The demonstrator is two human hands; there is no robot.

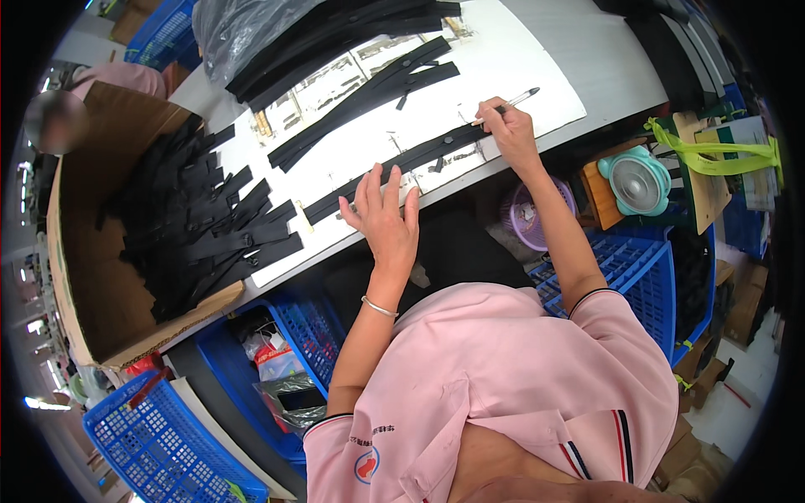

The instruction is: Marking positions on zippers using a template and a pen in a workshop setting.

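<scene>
A black zipper point(408, 160) lies stretched across the white board point(503, 54), which has dark marks and small guide strips on it. My left hand point(387, 210) rests on the zipper's left part with its fingers spread. At the zipper's right end, my right hand point(508, 134) is closed around a pen point(526, 95), its tip side down by the tape and its back end pointing up and right. The zipper's slider and pull point(448, 141) sit between my hands. Farther back lie two more black zippers point(360, 101) crossing each other, beside a stack of black zippers point(335, 38).
On the left stands a cardboard box point(101, 277) heaped with black zippers point(193, 226) spilling onto the board. Clear plastic point(239, 33) lies behind. Blue baskets point(180, 444) stand below the table. At right are a teal fan point(637, 182) and a purple basket point(537, 222). Another person sits far left.
</scene>
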